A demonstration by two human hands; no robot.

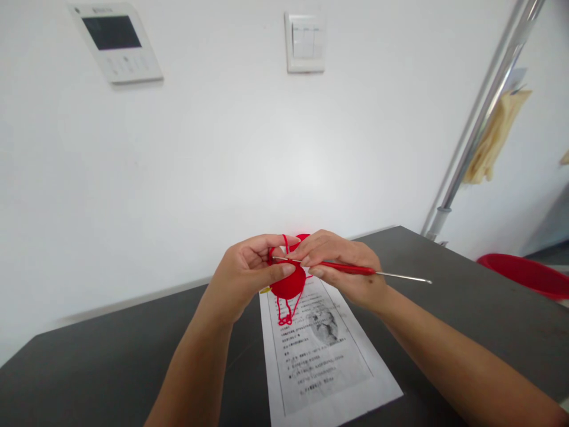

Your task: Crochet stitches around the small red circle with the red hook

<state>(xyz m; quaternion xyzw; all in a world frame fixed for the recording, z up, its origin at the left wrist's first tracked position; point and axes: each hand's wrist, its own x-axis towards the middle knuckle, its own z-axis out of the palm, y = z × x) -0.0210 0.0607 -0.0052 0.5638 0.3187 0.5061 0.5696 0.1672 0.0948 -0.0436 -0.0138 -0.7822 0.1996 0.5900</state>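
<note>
My left hand (249, 270) pinches a round red crochet piece (288, 283) between thumb and fingers, with red yarn looped over the raised index finger. In my right hand (340, 264) is a crochet hook (351, 268) with a red handle and metal ends. Its left tip meets the upper edge of the crochet piece, while the other end points out to the right. Loose red yarn (285, 320) hangs below the piece in a small tangle. Behind my fingers, more red yarn (300, 238) shows in part.
A printed sheet (329, 379) lies under my hands on the dark table (124, 356). Something small and yellow (265, 290) shows by my left hand. The white wall carries an intercom panel (128, 59) and a switch (304, 44). At right are a metal pole (484, 121) and red basin (524, 274).
</note>
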